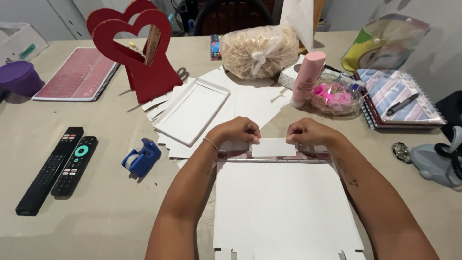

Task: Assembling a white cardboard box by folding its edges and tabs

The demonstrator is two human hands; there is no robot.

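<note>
A small white flap, its long axis running left to right along the far edge of the white card sheet, is pinched at its ends by the left hand and right hand, fingers apparently closed on it

- Two black remote controls lying side by side at the left
- Blue tape dispenser near them
- Red heart-shaped stand
- Bag of straw-coloured filling
- Pink bottle upright beside a clear bowl of pink ribbon
- Striped spiral notebook with a pen on it
</note>
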